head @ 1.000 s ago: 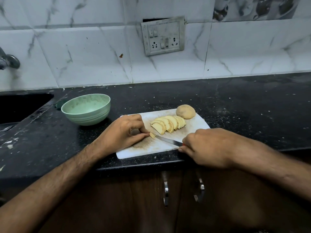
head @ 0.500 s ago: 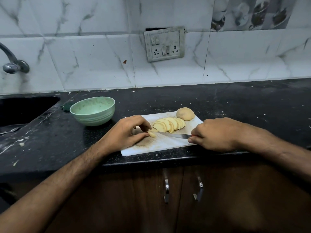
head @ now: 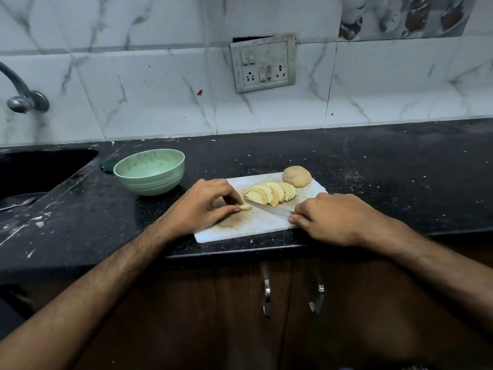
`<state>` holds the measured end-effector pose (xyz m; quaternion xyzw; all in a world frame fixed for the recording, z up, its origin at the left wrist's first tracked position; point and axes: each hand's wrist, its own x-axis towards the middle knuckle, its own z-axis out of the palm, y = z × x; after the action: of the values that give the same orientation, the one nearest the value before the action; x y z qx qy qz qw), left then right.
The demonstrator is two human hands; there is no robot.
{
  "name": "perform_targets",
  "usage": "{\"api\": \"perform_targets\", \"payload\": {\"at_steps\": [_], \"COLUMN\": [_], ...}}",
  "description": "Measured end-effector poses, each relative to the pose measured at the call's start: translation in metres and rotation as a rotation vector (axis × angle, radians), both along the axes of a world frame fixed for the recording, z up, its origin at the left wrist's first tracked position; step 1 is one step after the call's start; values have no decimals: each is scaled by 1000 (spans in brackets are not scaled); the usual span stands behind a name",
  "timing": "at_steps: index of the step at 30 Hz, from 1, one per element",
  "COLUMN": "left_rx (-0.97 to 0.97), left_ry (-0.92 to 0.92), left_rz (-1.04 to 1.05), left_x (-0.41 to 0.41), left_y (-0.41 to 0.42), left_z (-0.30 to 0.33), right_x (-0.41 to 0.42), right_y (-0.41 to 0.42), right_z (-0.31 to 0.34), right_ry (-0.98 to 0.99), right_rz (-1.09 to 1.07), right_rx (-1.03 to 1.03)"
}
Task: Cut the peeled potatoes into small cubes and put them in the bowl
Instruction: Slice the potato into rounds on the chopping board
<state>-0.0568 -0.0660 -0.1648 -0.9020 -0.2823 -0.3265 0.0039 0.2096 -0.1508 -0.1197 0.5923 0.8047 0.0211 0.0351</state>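
A white cutting board [head: 256,228] lies on the black counter. On it a row of fanned potato slices [head: 272,193] leans against itself, and a whole peeled potato [head: 297,176] sits at the board's far right corner. My left hand [head: 202,206] pinches a small potato piece [head: 246,208] between thumb and fingers on the board. My right hand [head: 328,217] grips the handle of a knife [head: 269,208], whose blade lies across the board just in front of the slices, its tip near the small piece. A green bowl [head: 149,172], with no potato visible in it, stands left of the board.
A dark sink [head: 40,169] with a tap [head: 21,97] is at the far left. A switch and socket panel [head: 264,64] hangs on the marble-tiled wall. Cabinet doors with metal handles [head: 266,297] are below the counter edge. Crumbs are scattered over the counter.
My right hand and the knife have shifted slightly along the board, and the blade now lies close under the slices. My left hand keeps pinching the small piece. The view has tilted up.
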Motion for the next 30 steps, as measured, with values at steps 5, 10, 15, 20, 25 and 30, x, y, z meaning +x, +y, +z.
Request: {"api": "perform_targets", "payload": {"at_steps": [5, 10, 15, 20, 25, 30], "left_rx": [-56, -145, -171, -177, -191, -208], "left_ry": [-7, -59, -124, -133, -141, -156], "left_rz": [0, 26, 49, 52, 46, 39], "left_x": [4, 8, 6, 4, 4, 4], "left_y": [-5, -5, -7, -7, -8, -8], "left_z": [5, -2, -8, -10, -11, -10], "right_x": [-11, -23, -18, -13, -17, -23], "right_y": [9, 17, 10, -8, -19, -25], "right_z": [-1, -6, 1, 8, 3, -1], "right_ry": [10, 7, 120, 80, 18, 6], "right_rz": [-35, -66, -87, -75, -74, -62], "right_rx": [41, 83, 6, 37, 71, 91]}}
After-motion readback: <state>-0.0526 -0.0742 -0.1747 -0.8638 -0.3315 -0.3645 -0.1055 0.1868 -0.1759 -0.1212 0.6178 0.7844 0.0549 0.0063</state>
